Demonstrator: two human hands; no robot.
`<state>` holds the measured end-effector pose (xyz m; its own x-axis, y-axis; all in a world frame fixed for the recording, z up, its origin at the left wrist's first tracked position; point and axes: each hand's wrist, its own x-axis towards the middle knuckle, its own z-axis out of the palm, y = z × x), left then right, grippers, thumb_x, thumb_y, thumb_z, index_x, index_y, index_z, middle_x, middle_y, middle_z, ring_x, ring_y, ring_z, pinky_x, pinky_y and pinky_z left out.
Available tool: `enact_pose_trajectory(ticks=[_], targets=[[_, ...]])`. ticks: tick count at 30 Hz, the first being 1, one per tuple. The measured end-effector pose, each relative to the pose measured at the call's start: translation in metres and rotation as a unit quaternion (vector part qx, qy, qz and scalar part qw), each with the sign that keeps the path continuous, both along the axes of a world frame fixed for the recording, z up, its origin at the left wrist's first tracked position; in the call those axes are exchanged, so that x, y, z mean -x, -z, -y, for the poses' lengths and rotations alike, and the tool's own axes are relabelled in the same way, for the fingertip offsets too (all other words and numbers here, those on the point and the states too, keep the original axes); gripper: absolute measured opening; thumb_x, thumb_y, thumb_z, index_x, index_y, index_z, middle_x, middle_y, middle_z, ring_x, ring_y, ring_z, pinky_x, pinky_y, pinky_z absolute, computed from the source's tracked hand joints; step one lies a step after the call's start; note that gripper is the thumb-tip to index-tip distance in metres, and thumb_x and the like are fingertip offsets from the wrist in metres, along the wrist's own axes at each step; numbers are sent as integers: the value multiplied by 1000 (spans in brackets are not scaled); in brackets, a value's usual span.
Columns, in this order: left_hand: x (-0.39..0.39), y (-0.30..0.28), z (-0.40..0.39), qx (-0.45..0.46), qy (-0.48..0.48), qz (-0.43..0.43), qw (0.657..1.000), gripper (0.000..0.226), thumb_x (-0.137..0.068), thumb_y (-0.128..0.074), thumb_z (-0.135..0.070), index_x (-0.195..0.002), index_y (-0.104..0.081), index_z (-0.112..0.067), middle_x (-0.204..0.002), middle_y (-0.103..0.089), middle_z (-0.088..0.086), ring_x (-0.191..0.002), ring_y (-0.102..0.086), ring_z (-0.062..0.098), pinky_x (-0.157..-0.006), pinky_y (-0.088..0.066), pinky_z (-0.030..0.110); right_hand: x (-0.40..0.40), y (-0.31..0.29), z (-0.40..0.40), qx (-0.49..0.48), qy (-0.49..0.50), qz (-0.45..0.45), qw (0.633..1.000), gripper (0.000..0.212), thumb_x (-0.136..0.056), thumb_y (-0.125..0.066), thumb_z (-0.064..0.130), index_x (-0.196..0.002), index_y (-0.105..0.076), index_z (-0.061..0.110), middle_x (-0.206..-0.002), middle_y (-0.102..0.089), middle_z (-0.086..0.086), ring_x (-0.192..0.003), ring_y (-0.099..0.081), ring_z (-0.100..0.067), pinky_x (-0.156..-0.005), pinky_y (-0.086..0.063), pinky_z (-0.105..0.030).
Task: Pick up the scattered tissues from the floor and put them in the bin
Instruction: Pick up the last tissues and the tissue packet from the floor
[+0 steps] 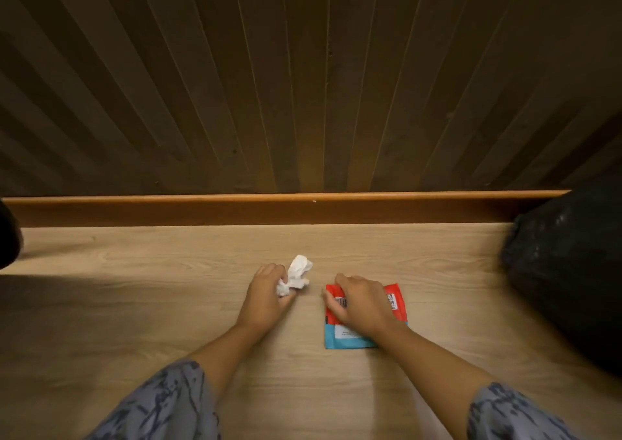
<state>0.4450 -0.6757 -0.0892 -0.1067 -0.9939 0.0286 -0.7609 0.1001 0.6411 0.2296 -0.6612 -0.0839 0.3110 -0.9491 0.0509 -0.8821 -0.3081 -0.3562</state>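
Reaching forward from the bottom edge, two forearms in grey patterned sleeves stretch out over the pale wood-grain floor. Nearest of the things on the floor is a red and blue packet, which lies flat with its blue end toward the person. The right hand rests palm-down on top of its red end, its fingers spread and pressed onto the packet; whether they are pinching it or only lying on it cannot be told. Just left of that, well clear of the packet, the left hand sits low at the floor with its fingers curled closed around a crumpled white tissue. Part of the tissue is bunched inside the grip and the rest sticks out on the far side of the hand, toward the wall. At the right edge a bulging black bin bag stands on the floor, well apart from both hands. Beyond the hands an orange-brown skirting board runs across the view, and above it rises a wall of dark vertical wooden slats.
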Motion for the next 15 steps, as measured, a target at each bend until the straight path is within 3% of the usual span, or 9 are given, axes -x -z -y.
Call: enact_pose_trajectory(ticks=[3, 6, 7, 10, 12, 15], targets=[[7, -27, 12, -48, -1, -22, 999, 25, -76, -70, -13, -83, -47, -21, -73, -54, -5, -68, -51, 17, -55, -35, 18, 12, -19, 1, -48, -5, -30, 998, 39, -95, -39, 57, -90, -53, 21, -80, -66, -1, -72, -60, -20, -65, -45, -32], [19, -54, 19, -57, 3, -16, 998, 37, -81, -67, -12, -113, -52, -23, -99, -54, -3, -89, -54, 15, -77, -43, 24, 28, -44, 8, -62, 33, -30, 997, 43, -93, -40, 62, -91, -55, 22, -81, -66, -1, -76, -60, -20, -69, -47, -32], [23, -61, 22, -51, 19, -8, 998, 37, -82, -66, -9, -115, -57, -21, -108, -51, -1, -98, -52, 15, -85, -42, 24, 33, -55, 10, -69, 44, -31, 996, 44, -92, -42, 63, -92, -58, 22, -83, -67, -1, -78, -61, -20, -70, -49, -32], [42, -90, 24, -36, 57, -2, 998, 20, -78, -66, 0, -88, -73, -16, -107, -59, 0, -105, -52, 12, -89, -45, 27, 48, -91, 18, -93, 74, -16, 993, 44, -87, -52, 64, -101, -57, 22, -89, -67, -2, -85, -62, -22, -70, -48, -33], [58, -115, 25, -50, 44, -19, 998, 15, -74, -66, 1, -72, -72, -13, -89, -71, 3, -90, -63, 18, -80, -53, 34, 58, -119, 21, -122, 105, 42, 986, 39, -88, -54, 60, -107, -48, 26, -88, -64, 0, -82, -63, -20, -64, -47, -29], [82, -151, 22, -83, 16, -19, 996, 8, -73, -71, -5, -75, -68, -12, -77, -69, 5, -69, -63, 20, -60, -50, 28, 73, -159, 19, -157, 174, 133, 963, 27, -96, -49, 50, -109, -41, 27, -95, -61, 2, -81, -64, -13, -64, -51, -22]])
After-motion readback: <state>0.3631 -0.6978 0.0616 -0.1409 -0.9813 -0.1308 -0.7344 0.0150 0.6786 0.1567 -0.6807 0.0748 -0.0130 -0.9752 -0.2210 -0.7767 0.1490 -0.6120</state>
